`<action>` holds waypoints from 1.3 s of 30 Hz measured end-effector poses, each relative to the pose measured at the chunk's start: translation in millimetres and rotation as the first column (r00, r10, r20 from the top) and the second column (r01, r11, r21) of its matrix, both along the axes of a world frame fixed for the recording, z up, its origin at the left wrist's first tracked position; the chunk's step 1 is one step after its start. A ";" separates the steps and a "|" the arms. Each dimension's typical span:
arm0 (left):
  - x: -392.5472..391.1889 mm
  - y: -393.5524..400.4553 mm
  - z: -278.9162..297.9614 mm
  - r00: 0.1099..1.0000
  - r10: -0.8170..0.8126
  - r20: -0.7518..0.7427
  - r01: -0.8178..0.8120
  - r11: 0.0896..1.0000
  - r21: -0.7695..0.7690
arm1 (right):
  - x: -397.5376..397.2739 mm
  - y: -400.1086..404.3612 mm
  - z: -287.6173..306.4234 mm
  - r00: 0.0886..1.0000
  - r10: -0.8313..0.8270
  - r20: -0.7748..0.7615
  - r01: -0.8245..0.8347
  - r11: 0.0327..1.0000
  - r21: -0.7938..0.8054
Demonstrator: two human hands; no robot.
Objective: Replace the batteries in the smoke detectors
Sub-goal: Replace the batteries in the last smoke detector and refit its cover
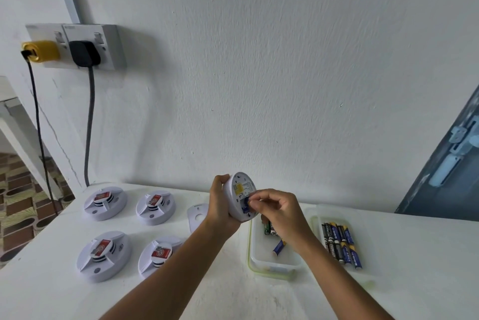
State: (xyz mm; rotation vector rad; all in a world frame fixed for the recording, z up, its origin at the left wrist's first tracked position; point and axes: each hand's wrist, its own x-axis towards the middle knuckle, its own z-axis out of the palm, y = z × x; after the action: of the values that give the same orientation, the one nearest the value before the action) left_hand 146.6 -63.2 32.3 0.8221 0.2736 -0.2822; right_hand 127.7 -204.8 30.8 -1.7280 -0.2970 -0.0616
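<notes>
The right hand's fingertips point(255, 196) pinch a small blue battery point(246, 203) at the open compartment on the back of a smoke detector point(239, 196), while the left hand point(220, 201) curls round the detector's rim and holds it tilted up above the white table point(401, 255), underside facing the person. Whether the cell is going in or coming out cannot be told, but the step in hand is plainly the battery swap on this one unit. The next move probably calls for a steady grip from the left hand and a careful line-up of the cell with its contacts, polarity matched, before the detached back plate point(197, 216) lying just beside the left wrist can go back on. Directly under the right hand sits a clear tub point(255, 265) holding a few loose batteries point(278, 245), and to its right a lid or tray point(368, 271) carries a row of dark and blue batteries point(340, 244). Four more detectors point(105, 255) lie face up on the left of the table, well apart from the hands, apparently waiting. Nothing blocks the work, though the right wrist hovers close over the tub. On the wall a double socket point(77, 46) carries a yellow and a black plug
</notes>
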 end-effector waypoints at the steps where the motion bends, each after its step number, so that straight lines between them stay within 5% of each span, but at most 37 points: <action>1: -0.6 -0.3 0.8 1.000 -0.004 0.006 0.004 1.000 -0.003 | 0.2 1.6 -0.2 1.000 -0.007 -0.007 0.007 1.000 0.003; 7: -6.1 -8.0 7.7 1.000 -0.029 0.011 0.030 0.997 -0.077 | 3.9 7.6 -3.0 0.976 -0.187 -0.113 0.184 0.982 -0.038; 15: -12.8 -9.6 21.0 0.996 -0.090 0.028 0.094 0.985 -0.143 | 12.3 12.5 -3.4 0.957 -0.080 -0.279 0.141 0.968 0.206; 24: -12.6 5.1 39.1 0.959 -0.268 0.089 0.276 0.957 -0.092 | -2.3 7.1 26.1 0.983 0.056 -0.173 0.004 0.944 0.330; 39: -30.6 13.0 73.6 0.941 -0.276 0.196 0.287 0.958 -0.028 | -14.7 5.7 41.7 0.987 0.157 -0.039 -0.138 0.944 0.299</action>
State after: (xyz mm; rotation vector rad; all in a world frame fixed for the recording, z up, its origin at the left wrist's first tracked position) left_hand 115.9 -50.1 105.9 0.8265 -0.0337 -0.4741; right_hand 113.1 -199.1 72.6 -1.4039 -0.3521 0.0552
